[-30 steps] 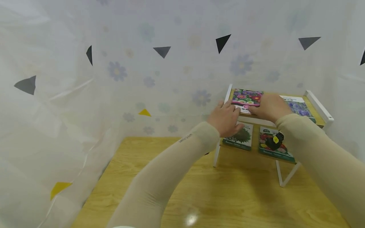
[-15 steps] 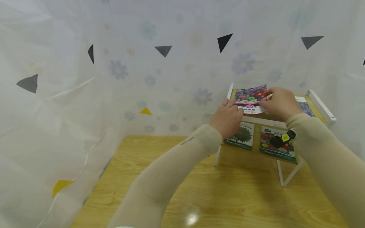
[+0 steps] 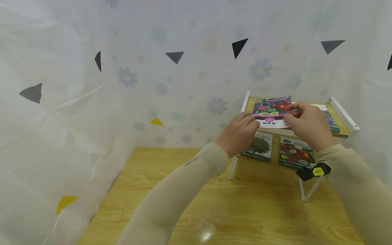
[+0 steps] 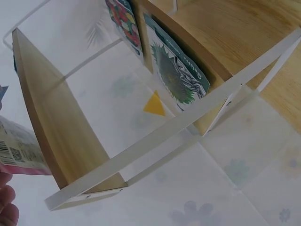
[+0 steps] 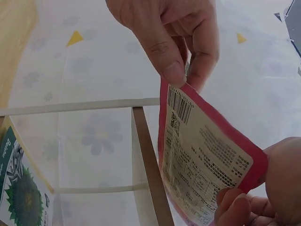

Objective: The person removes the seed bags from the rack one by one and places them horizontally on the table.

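Observation:
A flower seed packet [image 3: 269, 112] with pink and purple blooms is held over the left part of the upper shelf, tilted. My left hand [image 3: 238, 134] pinches its left edge near the bottom corner. At the packet's right edge, my right hand [image 3: 313, 126] grips it between thumb and fingers. In the right wrist view, the packet's printed back [image 5: 202, 155] shows a barcode and red border, with the left hand [image 5: 174, 37] above and the right hand [image 5: 284, 183] lower right. Only fingertips of the left hand [image 4: 7, 202] appear in the left wrist view.
A white-framed wooden two-tier rack [image 3: 343, 114] stands on the wooden table [image 3: 196, 204]. A purple-flower packet [image 3: 332, 120] lies at upper right. The lower tier bears a green spiky-flower packet [image 3: 261, 146] and a red-flower packet [image 3: 295, 153]. A pale curtain [image 3: 183, 85] hangs behind.
The packet has come up off the upper shelf toward me. The right hand lifted its right side first; the left hand has moved from resting at the packet's left edge to pinching it.

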Tool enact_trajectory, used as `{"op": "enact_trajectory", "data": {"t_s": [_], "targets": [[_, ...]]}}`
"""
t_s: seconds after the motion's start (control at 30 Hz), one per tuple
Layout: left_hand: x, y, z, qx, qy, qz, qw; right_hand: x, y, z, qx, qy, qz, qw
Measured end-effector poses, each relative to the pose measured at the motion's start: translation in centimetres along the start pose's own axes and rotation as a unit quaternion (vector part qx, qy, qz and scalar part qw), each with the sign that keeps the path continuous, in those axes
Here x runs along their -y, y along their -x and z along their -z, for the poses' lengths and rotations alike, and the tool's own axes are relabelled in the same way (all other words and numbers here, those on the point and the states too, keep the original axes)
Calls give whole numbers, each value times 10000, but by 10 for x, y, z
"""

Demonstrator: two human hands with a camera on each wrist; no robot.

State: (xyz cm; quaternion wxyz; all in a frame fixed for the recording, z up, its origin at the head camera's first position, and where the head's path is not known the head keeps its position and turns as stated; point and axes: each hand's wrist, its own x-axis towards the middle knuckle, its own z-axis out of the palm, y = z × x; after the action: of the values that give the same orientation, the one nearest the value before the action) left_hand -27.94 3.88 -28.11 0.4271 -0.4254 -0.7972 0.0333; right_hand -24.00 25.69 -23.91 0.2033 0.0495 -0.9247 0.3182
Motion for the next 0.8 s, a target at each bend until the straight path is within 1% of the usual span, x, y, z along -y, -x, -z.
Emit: {"op": "enact_trajectory", "data": {"t_s": [0.1,0.17,0.23,0.3,0.37,0.43,0.5,0.53,0.6,0.63,0.67,0.7,0.8], "targets": [[2,11,0,-336,527,104,9980,1,8,-2,-110,-83,148,9998],[2,19,1,-520,946,296,9937,1,14,-4,-127,-168,200,9996],[1,26,2,-659,1239,502,9888,1,21,-5,-162,-279,238,9992],[-2,32,3,-785,1519,771,9823,0,29,-7,-132,-462,252,9985],[-5,37,3,-940,1787,1035,9739,-1,36,-10,-122,-592,299,9977],[-9,42,5,-1116,2045,1225,9647,-2,42,-14,-95,-815,321,9961],[-13,46,6,-1329,2273,1382,9547,-5,47,-20,-171,-1014,365,9940],[-15,49,6,-1449,2415,1457,9484,-7,50,-24,-252,-1093,404,9929],[-22,56,7,-1680,2726,1671,9325,-13,57,-35,-418,-1338,493,9889],[-26,60,6,-1780,2947,1834,9208,-16,61,-41,-523,-1381,549,9875],[-31,65,6,-1850,3220,2023,9062,-20,65,-48,-583,-1497,624,9850],[-35,70,4,-1911,3485,2235,8900,-24,68,-54,-622,-1631,695,9822],[-47,85,-3,-1952,4166,2896,8393,-35,78,-73,-656,-1933,847,9753]]}}
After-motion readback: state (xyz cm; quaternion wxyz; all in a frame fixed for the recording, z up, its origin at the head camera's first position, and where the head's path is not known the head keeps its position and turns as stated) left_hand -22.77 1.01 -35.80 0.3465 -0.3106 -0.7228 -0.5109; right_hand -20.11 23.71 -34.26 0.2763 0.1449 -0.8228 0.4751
